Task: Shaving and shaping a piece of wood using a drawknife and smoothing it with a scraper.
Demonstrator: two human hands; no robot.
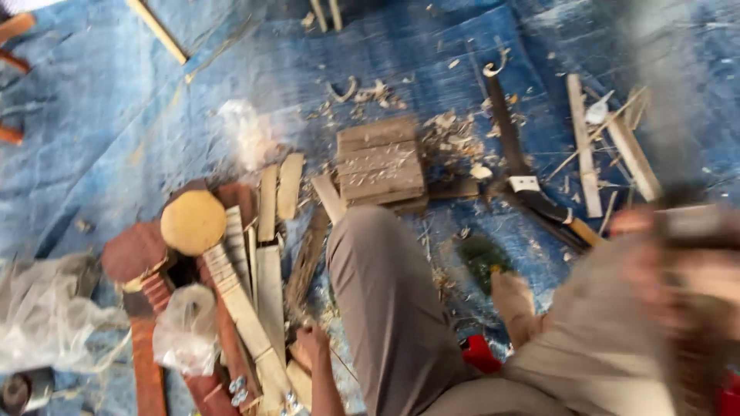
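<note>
My left hand (311,345) is low in the middle, curled at the near end of a bundle of pale wood strips (270,262) beside my bent knee (378,293); motion blur hides whether it grips one. My right hand (674,258) at the right edge is heavily blurred and seems closed on a long pale piece (697,223), with a grey smear rising above it. A round yellowish wooden disc (193,222) lies on reddish wood pieces (137,253) left of the strips.
A blue tarp (116,100) covers the floor, littered with shavings. A stack of grey boards (380,162) sits ahead, with a dark-bladed knife (532,192) and loose slats (583,146) to its right. Clear plastic bags (46,320) lie at left. My bare foot (512,302) rests near a red object (482,354).
</note>
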